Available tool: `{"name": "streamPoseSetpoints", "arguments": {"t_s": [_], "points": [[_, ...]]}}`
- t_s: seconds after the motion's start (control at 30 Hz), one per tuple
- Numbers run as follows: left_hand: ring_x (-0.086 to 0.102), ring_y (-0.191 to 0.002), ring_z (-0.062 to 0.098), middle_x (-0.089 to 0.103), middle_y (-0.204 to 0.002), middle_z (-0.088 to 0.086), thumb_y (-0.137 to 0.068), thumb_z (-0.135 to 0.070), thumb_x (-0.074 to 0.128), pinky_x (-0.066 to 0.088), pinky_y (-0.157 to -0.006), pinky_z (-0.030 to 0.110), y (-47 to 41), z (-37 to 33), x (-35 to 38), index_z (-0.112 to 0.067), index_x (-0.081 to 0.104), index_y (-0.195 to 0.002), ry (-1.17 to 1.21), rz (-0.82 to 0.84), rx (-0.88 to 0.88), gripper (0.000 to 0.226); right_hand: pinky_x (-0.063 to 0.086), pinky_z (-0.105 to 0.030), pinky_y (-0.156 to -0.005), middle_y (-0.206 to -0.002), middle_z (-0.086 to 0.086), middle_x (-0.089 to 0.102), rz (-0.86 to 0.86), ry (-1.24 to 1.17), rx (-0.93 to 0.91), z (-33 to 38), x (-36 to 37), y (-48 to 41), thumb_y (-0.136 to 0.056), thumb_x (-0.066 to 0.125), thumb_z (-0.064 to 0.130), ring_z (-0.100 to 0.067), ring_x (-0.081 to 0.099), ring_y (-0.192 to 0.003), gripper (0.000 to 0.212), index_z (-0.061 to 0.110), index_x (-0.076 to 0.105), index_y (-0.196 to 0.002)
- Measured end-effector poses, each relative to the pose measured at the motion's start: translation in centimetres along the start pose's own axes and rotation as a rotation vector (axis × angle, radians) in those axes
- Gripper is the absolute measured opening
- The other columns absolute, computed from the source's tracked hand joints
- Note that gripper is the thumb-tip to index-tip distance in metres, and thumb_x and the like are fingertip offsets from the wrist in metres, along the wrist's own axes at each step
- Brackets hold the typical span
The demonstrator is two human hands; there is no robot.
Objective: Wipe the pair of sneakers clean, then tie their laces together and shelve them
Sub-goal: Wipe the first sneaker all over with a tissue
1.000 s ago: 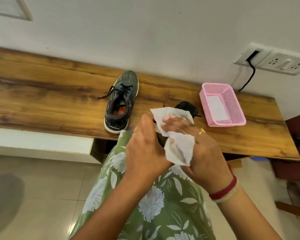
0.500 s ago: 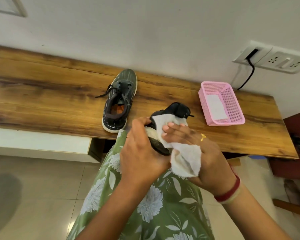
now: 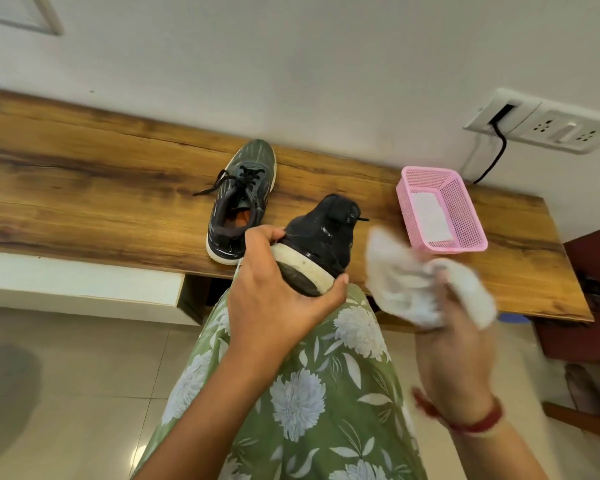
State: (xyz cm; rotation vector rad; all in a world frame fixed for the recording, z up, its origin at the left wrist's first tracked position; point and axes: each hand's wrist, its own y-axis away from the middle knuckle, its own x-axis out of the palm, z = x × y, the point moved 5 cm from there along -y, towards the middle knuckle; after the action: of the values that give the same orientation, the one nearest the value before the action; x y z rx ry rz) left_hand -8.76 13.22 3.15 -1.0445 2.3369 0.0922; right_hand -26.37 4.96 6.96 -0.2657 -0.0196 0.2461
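My left hand point(image 3: 278, 303) grips a dark sneaker point(image 3: 321, 237) by its heel, toe pointing away over the wooden shelf point(image 3: 84, 188); its white sole edge faces me. To the right and apart from the shoe, my right hand point(image 3: 454, 348) clutches a crumpled white wipe point(image 3: 406, 282), blurred by motion. The other sneaker point(image 3: 243, 199), dark grey with black laces undone, stands upright on the shelf to the left of the held one.
A pink mesh basket point(image 3: 465, 209) with a white sheet inside sits on the shelf at the right. A wall socket point(image 3: 548, 126) with a black cable hangs above it. A dark red piece of furniture point(image 3: 589, 292) stands at the far right.
My right hand pulled the wipe off the sneaker and swung it out to the right. The shoe's heel and sole are now uncovered in my left hand.
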Motion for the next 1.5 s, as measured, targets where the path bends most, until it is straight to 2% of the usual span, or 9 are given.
{"name": "streamPoseSetpoints", "arguments": {"t_s": [0.1, 0.17, 0.3, 0.57, 0.73, 1.03, 1.27, 1.4, 1.5], "points": [[0.061, -0.084, 0.014, 0.056, -0.097, -0.006, -0.052, -0.069, 0.067, 0.052, -0.064, 0.031, 0.3, 0.3, 0.0, -0.027, 0.032, -0.111, -0.006, 0.001, 0.002, 0.080, 0.051, -0.029, -0.090, -0.118, -0.007, 0.066, -0.348, -0.822, 0.598, -3.3, -2.4, -0.2, -0.071, 0.066, 0.005, -0.017, 0.063, -0.109, 0.055, 0.005, 0.054, -0.124], [0.061, -0.085, 0.015, 0.057, -0.099, -0.005, -0.053, -0.070, 0.067, 0.052, -0.064, 0.033, 0.8, 0.1, 0.2, -0.028, 0.031, -0.112, -0.003, 0.019, 0.006, 0.081, 0.051, -0.036, -0.089, -0.123, -0.015, 0.062, -0.410, -0.988, 0.698, -3.6, -2.3, -0.1, -0.053, 0.074, 0.001, -0.025, 0.061, -0.113, 0.083, 0.003, 0.049, -0.132], [0.061, -0.087, 0.014, 0.057, -0.101, -0.005, -0.053, -0.073, 0.067, 0.048, -0.064, 0.027, 0.9, 0.1, 0.3, -0.029, 0.031, -0.112, 0.001, 0.014, 0.004, 0.082, 0.050, -0.037, -0.089, -0.117, -0.017, 0.065, -0.382, -0.932, 0.768, -2.9, 0.6, 0.9, -0.059, 0.067, 0.009, -0.026, 0.064, -0.107, 0.066, 0.001, 0.054, -0.123], [0.044, -0.123, 0.006, 0.040, -0.138, -0.007, -0.062, -0.087, 0.046, 0.039, -0.093, 0.024, 1.3, 0.2, -0.1, -0.029, 0.015, -0.145, 0.077, 0.191, 0.047, 0.106, 0.050, -0.034, -0.092, -0.118, -0.008, 0.065, -0.189, -0.394, 0.493, -1.1, 6.0, 1.0, -0.086, 0.053, 0.024, -0.019, 0.062, -0.109, 0.038, 0.009, 0.060, -0.120], [0.048, -0.098, -0.005, 0.047, -0.115, -0.013, -0.081, -0.073, 0.035, 0.039, -0.074, 0.013, 0.5, 1.3, -0.1, -0.039, 0.031, -0.138, 0.075, 0.237, 0.046, 0.067, 0.050, -0.030, -0.086, -0.098, 0.007, 0.070, 0.129, -0.020, 0.262, -0.2, 7.1, -1.7, -0.097, 0.047, 0.020, -0.012, 0.064, -0.100, 0.032, 0.037, 0.072, -0.087], [0.043, -0.076, 0.016, 0.041, -0.072, -0.006, -0.083, -0.076, 0.036, 0.029, -0.063, 0.030, -3.1, 1.7, -0.4, -0.032, 0.043, -0.057, 0.009, 0.147, -0.027, 0.052, 0.052, -0.030, -0.085, -0.095, 0.004, 0.072, 0.118, -0.273, 0.350, -1.6, 7.7, -1.6, -0.091, 0.050, 0.020, -0.015, 0.065, -0.098, 0.028, 0.030, 0.075, -0.083], [0.041, -0.055, 0.025, 0.038, -0.056, 0.022, -0.084, -0.065, 0.046, 0.033, -0.059, 0.033, -4.7, 1.5, 2.4, 0.000, 0.038, -0.054, 0.482, 0.284, -0.202, 0.072, 0.055, -0.032, -0.076, -0.100, 0.003, 0.069, -0.203, -0.481, 0.371, -2.7, 4.9, -2.4, -0.089, 0.055, 0.023, -0.019, 0.064, -0.099, 0.017, 0.031, 0.070, -0.090], [0.035, -0.048, 0.017, 0.035, -0.051, 0.010, -0.089, -0.057, 0.045, 0.028, -0.054, 0.029, -4.8, 0.4, 3.9, -0.010, 0.041, -0.052, 0.489, 0.318, -0.239, 0.060, 0.049, -0.022, -0.082, -0.100, 0.004, 0.065, -0.014, 0.145, -0.014, -1.2, 4.7, -1.1, -0.089, 0.050, 0.019, -0.006, 0.061, -0.095, 0.024, 0.011, 0.064, -0.107], [0.034, -0.050, 0.020, 0.038, -0.052, 0.008, -0.080, -0.061, 0.046, 0.027, -0.055, 0.033, -5.1, 0.1, 5.1, -0.012, 0.043, -0.052, 0.467, 0.317, -0.304, 0.057, 0.052, -0.042, -0.076, -0.097, -0.010, 0.065, 0.095, 0.585, -0.246, -1.6, 5.4, 0.2, -0.083, 0.043, 0.014, -0.018, 0.058, -0.090, 0.037, 0.001, 0.059, -0.113]]}}
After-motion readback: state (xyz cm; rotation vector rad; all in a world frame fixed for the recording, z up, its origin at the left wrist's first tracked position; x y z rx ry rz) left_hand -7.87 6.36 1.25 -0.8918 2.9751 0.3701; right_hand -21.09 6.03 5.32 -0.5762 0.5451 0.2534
